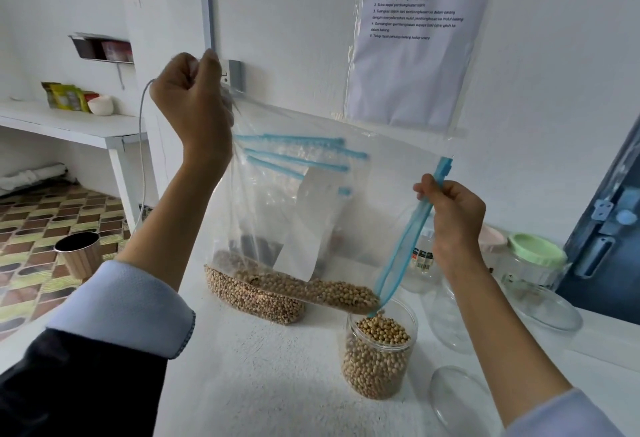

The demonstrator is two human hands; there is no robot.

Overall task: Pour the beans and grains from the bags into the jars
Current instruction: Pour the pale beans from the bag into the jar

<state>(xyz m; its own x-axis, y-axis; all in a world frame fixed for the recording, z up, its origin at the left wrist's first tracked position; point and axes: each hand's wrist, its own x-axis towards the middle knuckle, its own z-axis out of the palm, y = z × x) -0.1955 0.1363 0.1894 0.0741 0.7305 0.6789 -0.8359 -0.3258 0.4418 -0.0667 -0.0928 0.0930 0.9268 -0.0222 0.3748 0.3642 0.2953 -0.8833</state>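
The head view shows a pour under way. The left hand (192,97) is raised, its fingers curled tight round the bottom corner of a clear bag (294,215), so the closed end sits high and to the left. The right hand (453,225) is lower and to the right, pinching the blue zip strip (420,225) at the bag's mouth. The bag's long axis therefore slopes down from upper left to lower right, and the beans (311,289) lie heaped along the lower edge, crowding toward the mouth corner. That corner hangs just above the open jar (379,353), which stands on the white table (277,384) and already looks well filled, nearly to the rim. The right hand is the nearer one to the jar, so it steers the mouth; the left sets the tilt. A good share of beans is still in the bag, and I judge the jar may not take them all. Behind the held bag more zip bags stand against the wall, one with beans at its base. Empty clear jars (460,398) lie to the right, and one with a green lid (535,251) stands further back.
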